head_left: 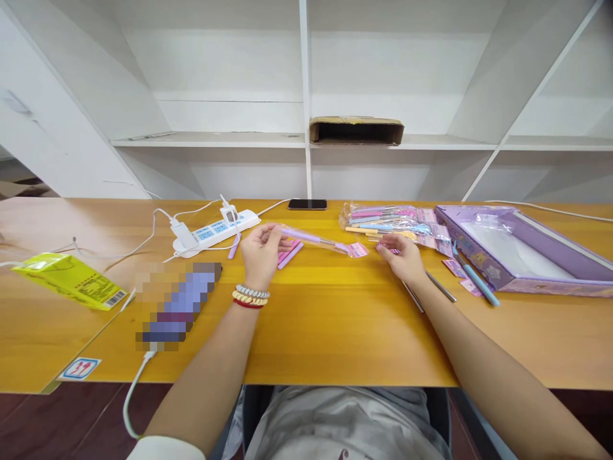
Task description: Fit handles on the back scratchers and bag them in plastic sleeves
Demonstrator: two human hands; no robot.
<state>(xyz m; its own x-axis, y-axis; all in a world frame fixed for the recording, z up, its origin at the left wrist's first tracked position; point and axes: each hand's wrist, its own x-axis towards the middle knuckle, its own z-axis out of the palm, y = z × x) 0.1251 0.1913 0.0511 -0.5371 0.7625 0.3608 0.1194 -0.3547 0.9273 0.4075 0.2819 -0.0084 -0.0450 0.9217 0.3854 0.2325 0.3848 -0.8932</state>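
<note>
My left hand grips one end of a slim purple pen-like stick in a clear sleeve, raised over the table. A pink label is at the sleeve's far end. To the right, my right hand has its fingers curled together; what they hold, if anything, is too small to make out. Short purple and pink sticks lie beside my left hand. Thin metal rods rest by my right wrist. A blue stick lies further right, near pink cards.
A pile of wrapped sticks sits behind my right hand, beside a purple open box. At left are a power strip, a charging phone and a yellow carton. Another phone lies at the back, below white shelves.
</note>
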